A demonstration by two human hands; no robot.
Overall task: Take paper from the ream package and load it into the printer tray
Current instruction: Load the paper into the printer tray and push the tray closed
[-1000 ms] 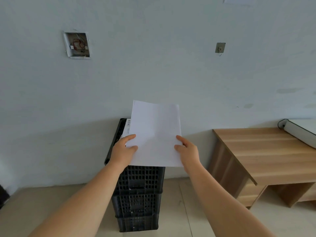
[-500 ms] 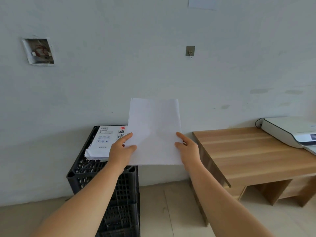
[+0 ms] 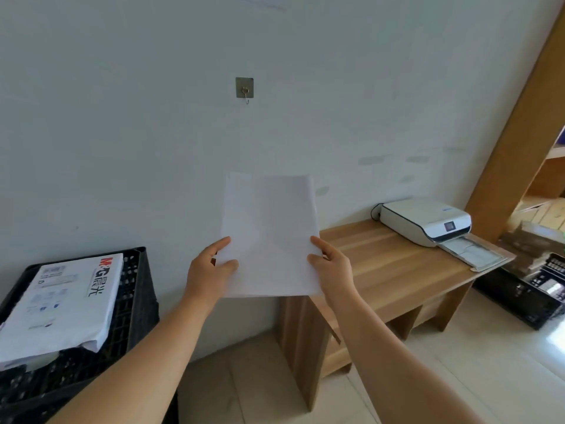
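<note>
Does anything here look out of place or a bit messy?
Slightly. The ream package lies askew on the black crate, its torn near end overhanging. The paper held in both hands looks faintly creased. The printer and its tray look fine.

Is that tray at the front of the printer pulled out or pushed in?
Pulled out. The printer tray sticks forward from the white printer and lies flat on the wooden desk.
</note>
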